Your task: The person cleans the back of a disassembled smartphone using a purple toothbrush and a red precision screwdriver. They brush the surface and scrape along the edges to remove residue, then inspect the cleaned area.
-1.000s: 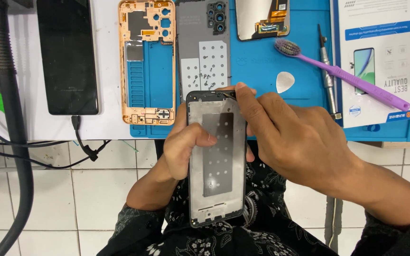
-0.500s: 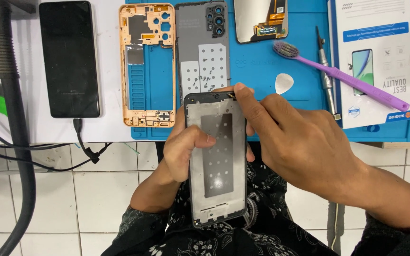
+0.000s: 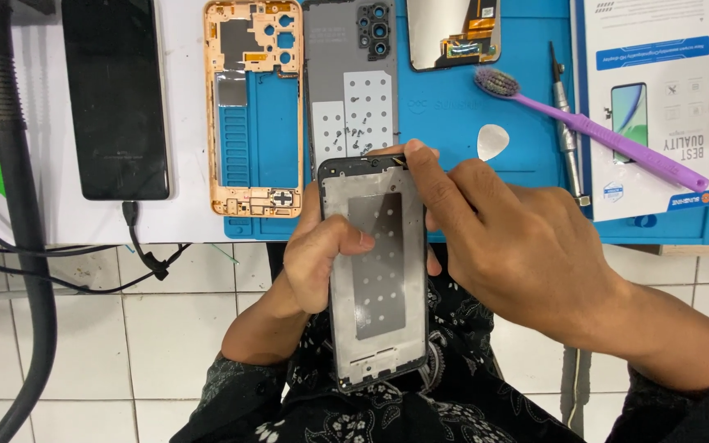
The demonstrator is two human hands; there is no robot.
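Observation:
I hold a phone middle frame (image 3: 377,279), grey metal with a dark panel and black rim, upright over my lap. My left hand (image 3: 317,258) grips its left edge with the thumb lying across the front. My right hand (image 3: 510,238) grips the right edge, and its fingertips press at the frame's top right corner. The frame's upper end overlaps the front edge of the blue work mat (image 3: 453,123).
On the mat lie an orange phone frame (image 3: 252,107), a grey back cover with screws (image 3: 353,90), a screen part (image 3: 453,33), a white pick (image 3: 492,141), a purple toothbrush (image 3: 592,131), a screwdriver (image 3: 565,123) and a printed box (image 3: 650,98). A black phone (image 3: 116,98) charges at left beside a hose (image 3: 18,205).
The view has shifted slightly. My hands and the phone frame stay in nearly the same grip; my right fingertips work at the top corner.

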